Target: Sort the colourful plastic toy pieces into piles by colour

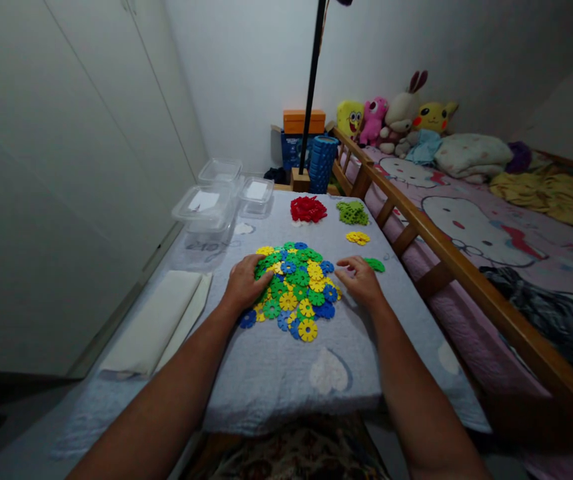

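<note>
A mixed pile of flat, notched plastic discs (288, 301) in green, yellow and blue lies in the middle of the cloth-covered table (286, 373). My left hand (244, 283) rests against the left edge of this pile, thumb and fingers apart over green discs; its fingertips are partly hidden. Just off the pile's right side is my right hand (360, 279), fingers curved and apart, with no disc visible in them. Beyond its fingers sits a small group of green discs (375, 265). Farther back is a little stack of yellow discs (358, 238).
Red pieces (308, 209) and light-green pieces (352, 213) form two heaps at the far end. Clear plastic containers (204, 207) stand at the back left, and a folded pale cloth (151, 323) lies front left. A wooden bed rail (416, 230) borders the table's right side.
</note>
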{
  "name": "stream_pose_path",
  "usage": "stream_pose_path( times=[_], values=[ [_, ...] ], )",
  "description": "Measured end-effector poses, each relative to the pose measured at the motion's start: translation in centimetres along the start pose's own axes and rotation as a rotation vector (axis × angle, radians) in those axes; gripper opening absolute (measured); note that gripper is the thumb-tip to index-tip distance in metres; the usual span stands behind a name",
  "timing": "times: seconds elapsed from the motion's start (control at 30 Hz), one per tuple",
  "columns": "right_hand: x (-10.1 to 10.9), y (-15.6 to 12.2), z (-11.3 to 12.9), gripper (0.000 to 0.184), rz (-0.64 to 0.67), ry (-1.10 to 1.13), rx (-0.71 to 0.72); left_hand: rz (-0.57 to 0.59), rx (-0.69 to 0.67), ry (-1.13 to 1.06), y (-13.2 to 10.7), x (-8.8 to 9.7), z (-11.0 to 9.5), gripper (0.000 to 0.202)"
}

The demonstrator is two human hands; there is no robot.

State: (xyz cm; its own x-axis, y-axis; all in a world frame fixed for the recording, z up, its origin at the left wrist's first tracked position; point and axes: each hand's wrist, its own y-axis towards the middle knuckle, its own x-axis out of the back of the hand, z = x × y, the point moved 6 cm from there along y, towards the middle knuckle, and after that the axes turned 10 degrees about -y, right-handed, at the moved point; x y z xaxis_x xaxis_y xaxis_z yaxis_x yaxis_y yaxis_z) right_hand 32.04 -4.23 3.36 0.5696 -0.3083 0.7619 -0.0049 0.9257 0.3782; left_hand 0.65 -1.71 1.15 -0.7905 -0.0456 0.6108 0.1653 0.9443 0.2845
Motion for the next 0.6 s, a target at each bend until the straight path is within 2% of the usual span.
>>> stream_pose_path(
  times=[0.1, 0.23, 0.4, 0.5, 0.6],
  values=[
    [-1.2, -0.3, 1.9, 0.025, 0.095, 0.008, 0.07, 0.022, -0.021, -0.024, -0.1, 0.0, 0.2, 0.052],
    [-1.4, -1.1, 2.5, 0.033, 0.243, -0.008, 0.055, 0.066, -0.061, -0.022, -0.5, -0.3, 0.1, 0.062],
    [-1.3, -2.6, 2.4, 0.057, 0.433, -0.024, 0.027, 0.156, -0.108, 0.092, -1.8, -0.9, -0.7, 0.096],
    [-1.5, -3.0, 2.7, 0.063, 0.457, -0.033, 0.049, 0.214, -0.108, 0.15, -2.5, -1.3, -1.1, 0.113],
    [-1.9, -2.7, 2.9, 0.057, 0.431, -0.058, 0.056, 0.254, -0.099, 0.192, -2.8, -1.6, -1.3, 0.12]
  ],
)
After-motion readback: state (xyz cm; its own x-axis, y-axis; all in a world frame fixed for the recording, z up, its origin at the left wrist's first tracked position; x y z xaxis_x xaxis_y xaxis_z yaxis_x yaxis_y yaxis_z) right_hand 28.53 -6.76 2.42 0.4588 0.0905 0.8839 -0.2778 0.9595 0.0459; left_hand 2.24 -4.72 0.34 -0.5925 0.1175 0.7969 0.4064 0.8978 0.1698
